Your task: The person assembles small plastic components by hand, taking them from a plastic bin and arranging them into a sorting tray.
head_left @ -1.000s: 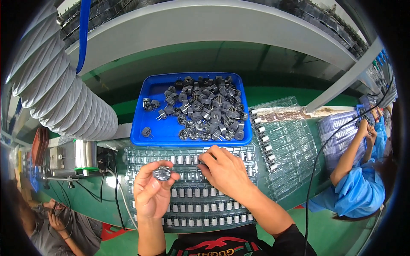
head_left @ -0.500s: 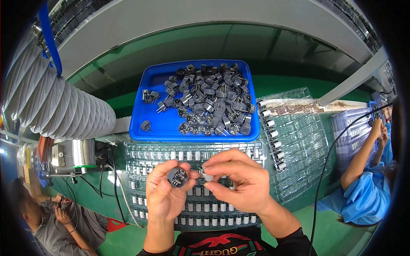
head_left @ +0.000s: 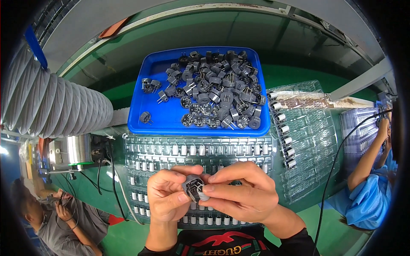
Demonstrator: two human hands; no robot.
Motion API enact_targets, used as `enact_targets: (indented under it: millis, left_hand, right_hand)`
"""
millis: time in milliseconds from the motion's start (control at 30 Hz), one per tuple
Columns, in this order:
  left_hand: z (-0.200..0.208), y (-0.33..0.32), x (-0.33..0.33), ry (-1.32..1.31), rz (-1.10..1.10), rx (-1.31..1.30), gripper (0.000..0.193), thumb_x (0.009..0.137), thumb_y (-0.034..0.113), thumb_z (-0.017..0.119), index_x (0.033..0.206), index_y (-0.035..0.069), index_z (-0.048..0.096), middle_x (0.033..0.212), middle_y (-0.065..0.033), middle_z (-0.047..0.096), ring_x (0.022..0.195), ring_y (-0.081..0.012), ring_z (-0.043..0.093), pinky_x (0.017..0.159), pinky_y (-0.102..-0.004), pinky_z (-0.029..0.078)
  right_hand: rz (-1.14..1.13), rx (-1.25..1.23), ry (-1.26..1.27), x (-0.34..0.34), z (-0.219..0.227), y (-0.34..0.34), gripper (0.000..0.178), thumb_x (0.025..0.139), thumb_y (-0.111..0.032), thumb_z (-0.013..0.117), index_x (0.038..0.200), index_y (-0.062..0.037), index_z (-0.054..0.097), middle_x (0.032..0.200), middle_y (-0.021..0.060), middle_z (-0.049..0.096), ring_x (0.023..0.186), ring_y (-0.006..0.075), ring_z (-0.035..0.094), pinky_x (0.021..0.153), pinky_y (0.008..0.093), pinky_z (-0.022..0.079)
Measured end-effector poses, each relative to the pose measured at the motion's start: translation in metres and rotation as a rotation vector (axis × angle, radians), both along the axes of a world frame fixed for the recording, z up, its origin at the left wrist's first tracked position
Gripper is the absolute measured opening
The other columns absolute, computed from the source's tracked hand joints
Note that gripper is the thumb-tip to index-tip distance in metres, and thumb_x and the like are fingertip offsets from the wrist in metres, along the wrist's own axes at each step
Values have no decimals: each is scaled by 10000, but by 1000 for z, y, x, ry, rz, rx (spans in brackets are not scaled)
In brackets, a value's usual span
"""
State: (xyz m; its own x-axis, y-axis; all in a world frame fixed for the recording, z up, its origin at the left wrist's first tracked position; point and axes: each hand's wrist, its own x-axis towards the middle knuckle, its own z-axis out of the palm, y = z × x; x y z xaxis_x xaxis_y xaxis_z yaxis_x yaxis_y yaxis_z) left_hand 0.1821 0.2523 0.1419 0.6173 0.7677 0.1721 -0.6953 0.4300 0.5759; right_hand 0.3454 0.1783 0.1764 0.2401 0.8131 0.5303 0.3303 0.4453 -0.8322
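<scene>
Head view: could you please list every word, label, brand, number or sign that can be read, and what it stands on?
Black shirt: pale lettering, upside down, which I won't copy out.
Dark round part in the left hand, white cylinder in the right hand: no marking legible.
Cylinders in rows: any print too small to read.

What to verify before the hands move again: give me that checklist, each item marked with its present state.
1. Left hand grips the round black housing: ok, held at its rim, metal contacts showing.
2. Right hand has the small pale cylinder: ok, pinched close against the housing.
3. Cylinder's wires properly placed against the contacts: cannot tell, too small and partly covered.
4. More black parts at hand: ok, heaped in the blue tray beyond the hands.
5. Clear plastic tray fully loaded with cylinders: not ok, several slots in its far row are empty.
</scene>
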Motion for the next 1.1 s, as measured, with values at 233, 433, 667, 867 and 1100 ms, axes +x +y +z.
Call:
enact_targets:
  millis: [233, 433, 667, 867, 1100]
  left_hand:
    - [1, -2, 0, 0, 4, -2, 333, 803, -109, 643, 1127, -30, 629, 1270, -340, 542, 1117, -478, 596, 926, -551, 534]
    - [2, -5, 2, -13, 27, -7, 316, 785, -138, 642, 1093, -72, 628, 1251, -365, 539, 1111, -458, 606, 925, -530, 544]
    - [2, -1, 1, 120, 56, 92, 313, 767, -112, 685, 1068, -41, 633, 1207, -332, 577, 1069, -423, 633, 907, -517, 558]
    - [8, 1, -6, 181, 99, 187, 330, 812, -157, 630, 1135, -89, 615, 1249, -346, 540, 1121, -418, 604, 886, -445, 589]
    - [7, -10, 1, 347, 49, 231, 349, 840, -123, 648, 1172, -22, 615, 1263, -181, 576, 1194, -239, 567, 944, -325, 545]
  right_hand:
    - [-11, 55, 12, -3, -3, 3, 352, 684, -17, 836, 1024, -58, 753, 981, 87, 644, 738, 161, 639, 565, 245, 534]
    - [-12, 61, 8, -3, -5, 2, 358, 676, -14, 841, 1022, -46, 751, 966, 90, 640, 708, 152, 632, 556, 244, 535]
    - [-81, 107, -191, 1, -2, 5, 322, 675, -7, 830, 984, -5, 740, 926, 85, 633, 688, 168, 642, 556, 253, 539]
    - [-81, 126, -296, -2, 2, 12, 322, 667, -27, 833, 970, 12, 731, 881, 78, 626, 687, 192, 649, 558, 271, 537]
    - [-146, -61, -296, -3, 9, -15, 403, 688, -114, 837, 1044, 32, 717, 875, 120, 599, 729, 201, 587, 603, 280, 478]
